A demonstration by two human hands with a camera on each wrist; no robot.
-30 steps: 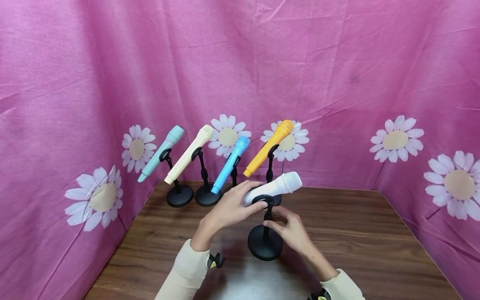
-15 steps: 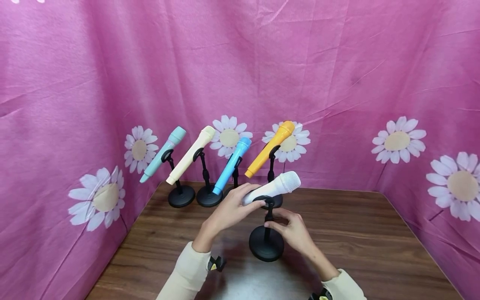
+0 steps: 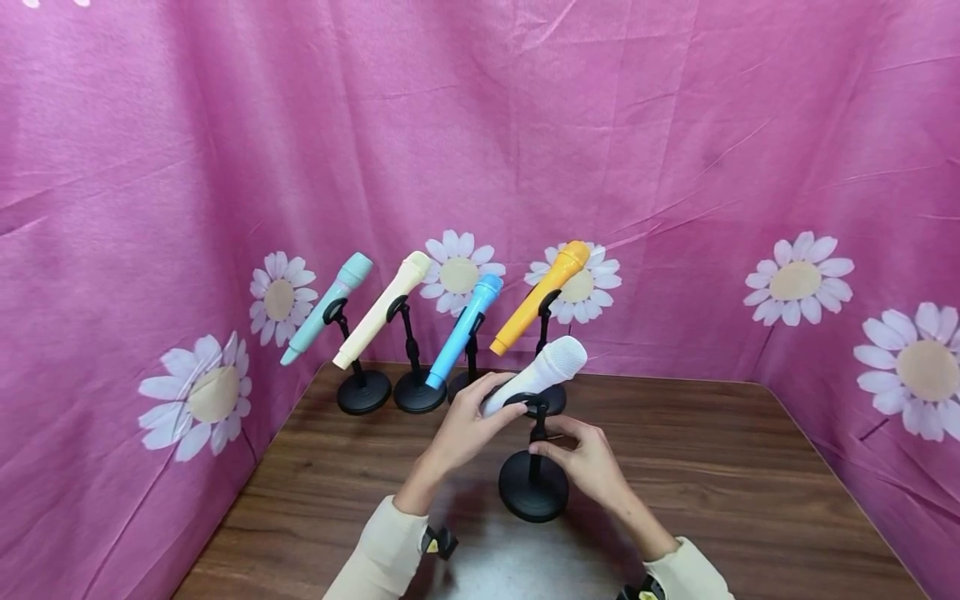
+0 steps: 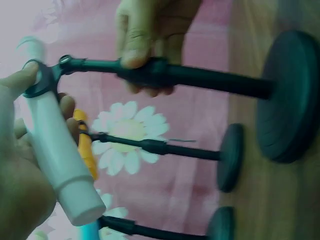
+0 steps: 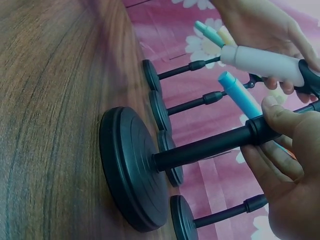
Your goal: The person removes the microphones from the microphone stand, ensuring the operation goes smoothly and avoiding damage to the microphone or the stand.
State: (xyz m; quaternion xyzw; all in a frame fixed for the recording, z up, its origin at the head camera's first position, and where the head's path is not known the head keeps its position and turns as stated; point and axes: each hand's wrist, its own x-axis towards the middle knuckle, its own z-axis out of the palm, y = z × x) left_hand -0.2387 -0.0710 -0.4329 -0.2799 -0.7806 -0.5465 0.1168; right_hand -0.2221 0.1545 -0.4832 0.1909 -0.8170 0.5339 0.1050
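Note:
A white microphone [image 3: 551, 367] sits tilted in the clip of a black desk stand [image 3: 533, 492], its mesh head up and to the right. My left hand [image 3: 463, 429] grips the lower part of its body, and in the left wrist view the thumb [image 4: 25, 77] lies at the clip. Lower down, my right hand [image 3: 588, 462] pinches the stand's pole; the right wrist view has its thumb and fingers round the collar [image 5: 260, 130]. The stand's round base is on the wooden table. Part of the microphone's body is hidden by the left hand in the head view.
Behind stand several more black stands in a row, bearing a mint microphone [image 3: 330, 304], a cream microphone [image 3: 382, 308], a blue microphone [image 3: 463, 329] and an orange microphone [image 3: 542, 296]. A pink curtain [image 3: 675, 167] with daisies borders the wooden table [image 3: 712, 467] at back and sides.
The white microphone has tilted more steeply, its head swinging up and slightly left as my left hand turned with it. My right hand has stayed on the pole.

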